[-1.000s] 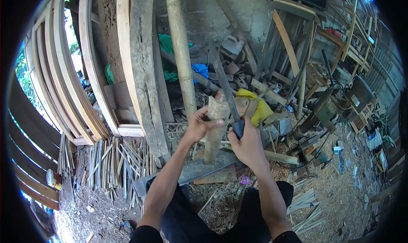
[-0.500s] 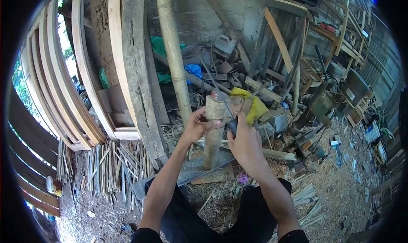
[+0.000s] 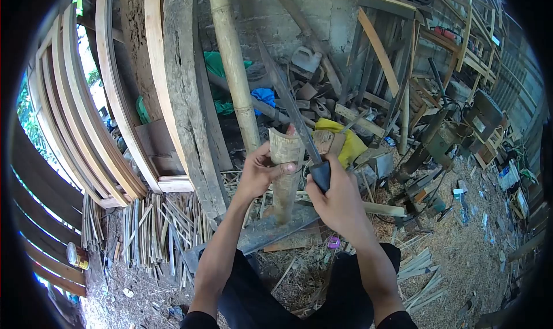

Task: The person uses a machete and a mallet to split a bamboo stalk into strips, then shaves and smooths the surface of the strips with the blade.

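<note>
My left hand is closed round the upper part of a split bamboo piece, thumb across its front. The piece stands nearly upright, its lower end at a dark board in front of my knees. In my right hand is the black handle of a machete, fingers wrapped round the grip. Its long, tapering blade points up and forward to the left, passing close beside the bamboo's top. A wood block and a yellow cloth lie just behind the right hand.
Bundles of thin strips lie at left, below leaning wooden frames. A tall bamboo pole stands ahead. A white jug sits among scrap by the wall. A dark machine stands at right, and shavings cover the floor.
The machete has turned so its blade shows broad side on, tip further left. The bamboo and my left hand have shifted slightly left.
</note>
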`<move>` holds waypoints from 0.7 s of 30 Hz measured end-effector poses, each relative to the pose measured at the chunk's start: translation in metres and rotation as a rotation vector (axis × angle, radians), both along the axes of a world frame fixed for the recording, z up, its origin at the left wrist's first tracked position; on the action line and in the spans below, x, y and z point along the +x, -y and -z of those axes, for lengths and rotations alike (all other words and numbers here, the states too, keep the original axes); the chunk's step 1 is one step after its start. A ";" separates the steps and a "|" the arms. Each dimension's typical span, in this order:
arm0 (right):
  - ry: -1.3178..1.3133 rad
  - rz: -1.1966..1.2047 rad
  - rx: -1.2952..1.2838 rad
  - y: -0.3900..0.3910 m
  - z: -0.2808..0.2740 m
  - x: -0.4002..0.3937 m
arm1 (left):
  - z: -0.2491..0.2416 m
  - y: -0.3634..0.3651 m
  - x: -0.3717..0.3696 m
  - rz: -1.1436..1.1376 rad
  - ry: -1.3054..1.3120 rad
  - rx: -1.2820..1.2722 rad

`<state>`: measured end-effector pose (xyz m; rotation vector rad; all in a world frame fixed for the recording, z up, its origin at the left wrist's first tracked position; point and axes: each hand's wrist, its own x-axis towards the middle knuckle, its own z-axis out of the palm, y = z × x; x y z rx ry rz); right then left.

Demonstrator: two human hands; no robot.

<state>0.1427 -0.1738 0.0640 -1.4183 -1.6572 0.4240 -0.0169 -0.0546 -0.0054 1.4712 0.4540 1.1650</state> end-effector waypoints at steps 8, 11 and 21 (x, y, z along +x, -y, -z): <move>0.016 0.044 -0.083 -0.030 0.015 0.007 | 0.034 -0.035 0.004 -0.089 0.029 -0.067; 0.068 0.052 -0.068 -0.026 0.022 0.012 | 0.029 -0.021 0.004 -0.070 -0.060 0.010; 0.387 0.127 -0.148 -0.032 0.012 -0.008 | 0.033 -0.025 0.002 -0.184 -0.095 0.035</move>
